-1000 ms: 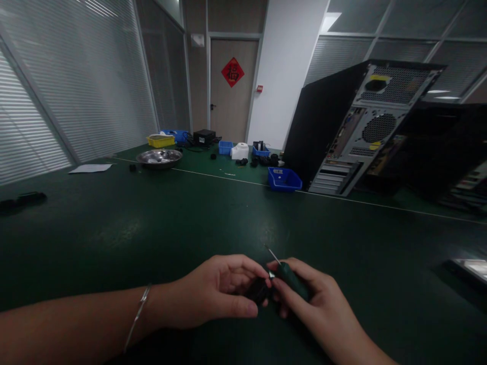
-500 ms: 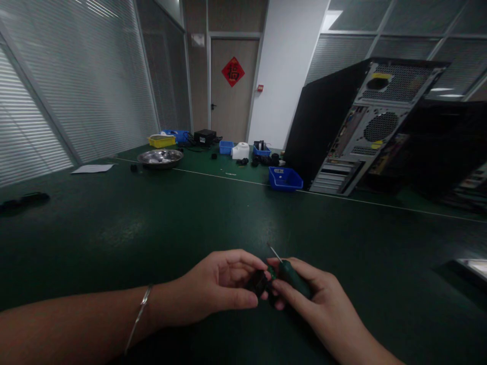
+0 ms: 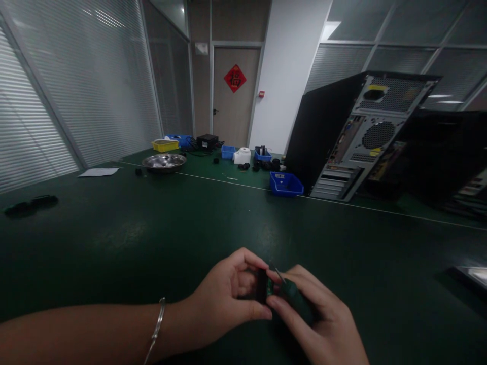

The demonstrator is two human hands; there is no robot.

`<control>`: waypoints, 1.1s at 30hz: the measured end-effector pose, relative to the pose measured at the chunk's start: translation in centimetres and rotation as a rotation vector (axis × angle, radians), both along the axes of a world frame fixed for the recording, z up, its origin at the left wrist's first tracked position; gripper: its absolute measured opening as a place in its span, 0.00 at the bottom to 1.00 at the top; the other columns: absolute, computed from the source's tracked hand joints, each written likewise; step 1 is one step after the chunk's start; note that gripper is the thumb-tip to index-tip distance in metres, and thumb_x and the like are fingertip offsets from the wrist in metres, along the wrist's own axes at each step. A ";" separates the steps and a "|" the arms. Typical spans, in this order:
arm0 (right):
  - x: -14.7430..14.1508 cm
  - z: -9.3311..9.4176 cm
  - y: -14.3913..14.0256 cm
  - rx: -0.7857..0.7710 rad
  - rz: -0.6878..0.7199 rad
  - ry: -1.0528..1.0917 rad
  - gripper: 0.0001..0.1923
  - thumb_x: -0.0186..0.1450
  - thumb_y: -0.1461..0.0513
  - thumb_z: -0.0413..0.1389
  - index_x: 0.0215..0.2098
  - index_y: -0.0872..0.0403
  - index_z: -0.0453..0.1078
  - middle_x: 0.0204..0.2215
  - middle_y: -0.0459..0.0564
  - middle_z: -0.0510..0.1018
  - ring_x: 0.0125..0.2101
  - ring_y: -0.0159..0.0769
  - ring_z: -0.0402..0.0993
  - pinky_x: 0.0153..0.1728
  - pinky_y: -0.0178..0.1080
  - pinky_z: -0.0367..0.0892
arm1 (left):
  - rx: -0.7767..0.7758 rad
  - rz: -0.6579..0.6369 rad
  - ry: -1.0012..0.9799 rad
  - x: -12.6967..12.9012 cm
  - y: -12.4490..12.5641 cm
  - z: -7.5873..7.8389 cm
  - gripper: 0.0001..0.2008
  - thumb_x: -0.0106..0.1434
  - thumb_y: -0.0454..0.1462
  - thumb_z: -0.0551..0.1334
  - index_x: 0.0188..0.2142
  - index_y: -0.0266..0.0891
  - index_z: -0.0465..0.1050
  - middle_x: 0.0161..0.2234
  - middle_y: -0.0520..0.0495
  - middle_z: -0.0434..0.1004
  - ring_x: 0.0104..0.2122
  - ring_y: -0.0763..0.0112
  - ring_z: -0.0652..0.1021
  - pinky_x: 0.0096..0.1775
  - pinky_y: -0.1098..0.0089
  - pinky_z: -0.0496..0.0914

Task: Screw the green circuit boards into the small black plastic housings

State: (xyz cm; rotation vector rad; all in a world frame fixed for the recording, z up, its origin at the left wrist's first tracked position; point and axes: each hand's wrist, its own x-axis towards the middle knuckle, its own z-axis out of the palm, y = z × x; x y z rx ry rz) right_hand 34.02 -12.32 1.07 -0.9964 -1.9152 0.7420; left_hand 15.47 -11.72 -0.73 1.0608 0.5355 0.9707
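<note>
Between the fingertips of my left hand (image 3: 232, 291) is a small black part (image 3: 262, 286), held on edge just above the green table. A small green circuit board (image 3: 270, 287) lies against its right face, touched by the fingertips of my right hand (image 3: 314, 309). That same hand grips a screwdriver (image 3: 294, 296) by its green handle, with the thin metal shaft pointing up and to the left. The screwdriver's tip is close to the left fingertips; whether it touches anything I cannot tell. My palm hides the rear of the handle.
A blue bin (image 3: 286, 184) stands beyond my hands, beside a tilted computer tower (image 3: 331, 137). Toward the back left are a metal dish (image 3: 164, 163), a yellow tray (image 3: 166, 146) and a paper sheet (image 3: 99, 172). A dark object (image 3: 31, 205) lies at the left.
The black part has turned more upright, with the green board now flush along its side. My left hand has shifted slightly right. The whole view has tipped upward a little.
</note>
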 end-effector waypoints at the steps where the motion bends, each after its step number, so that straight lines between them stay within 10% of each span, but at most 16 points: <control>1: 0.0 0.0 0.0 0.010 0.003 -0.011 0.11 0.62 0.63 0.61 0.44 0.47 0.77 0.30 0.46 0.78 0.30 0.36 0.77 0.31 0.32 0.71 | -0.003 0.007 -0.001 0.0 0.0 0.1 0.24 0.49 0.23 0.70 0.42 0.36 0.64 0.43 0.45 0.76 0.42 0.68 0.79 0.44 0.66 0.71; 33: 1.1 -1.2 0.9 0.101 -0.007 -0.024 0.16 0.63 0.64 0.60 0.49 0.44 0.74 0.34 0.44 0.81 0.35 0.36 0.79 0.35 0.30 0.73 | -0.164 -0.025 0.032 -0.5 0.6 1.0 0.25 0.55 0.26 0.67 0.50 0.38 0.61 0.42 0.41 0.79 0.35 0.66 0.82 0.40 0.63 0.75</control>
